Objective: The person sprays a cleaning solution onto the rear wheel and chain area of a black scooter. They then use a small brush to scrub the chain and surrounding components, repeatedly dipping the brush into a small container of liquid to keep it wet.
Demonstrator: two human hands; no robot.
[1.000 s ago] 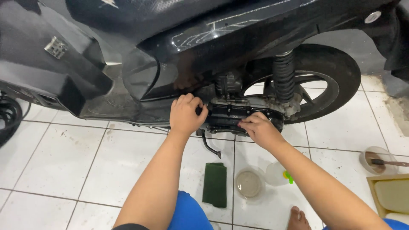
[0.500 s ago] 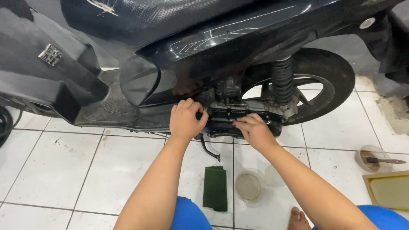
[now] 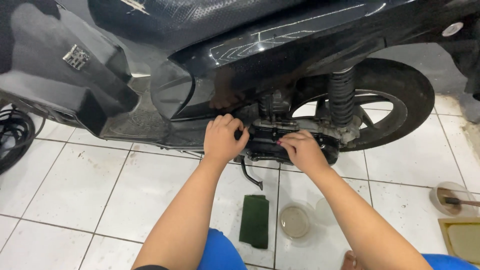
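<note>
A black scooter [image 3: 210, 60] stands side-on across the white tiled floor [image 3: 75, 190]. Both my hands rest on the black engine cover [image 3: 272, 140] low on its body, in front of the rear wheel [image 3: 400, 100]. My left hand [image 3: 222, 137] grips the cover's left end with curled fingers. My right hand [image 3: 302, 150] presses flat-curled on the cover's front, fingers pointing left. Whether either hand holds a small part is hidden. The kickstand [image 3: 250, 175] hangs just below my hands.
On the floor near my knees lie a dark green folded cloth [image 3: 255, 220] and a round clear lid [image 3: 294, 221]. A small bowl with a brush [image 3: 452, 200] and a yellowish tray [image 3: 462, 240] sit at right. Black cables [image 3: 15, 135] coil at far left.
The view has shifted slightly, so the scooter sits a little further right. Both hands stay on the engine cover, the right hand having slid a little lower.
</note>
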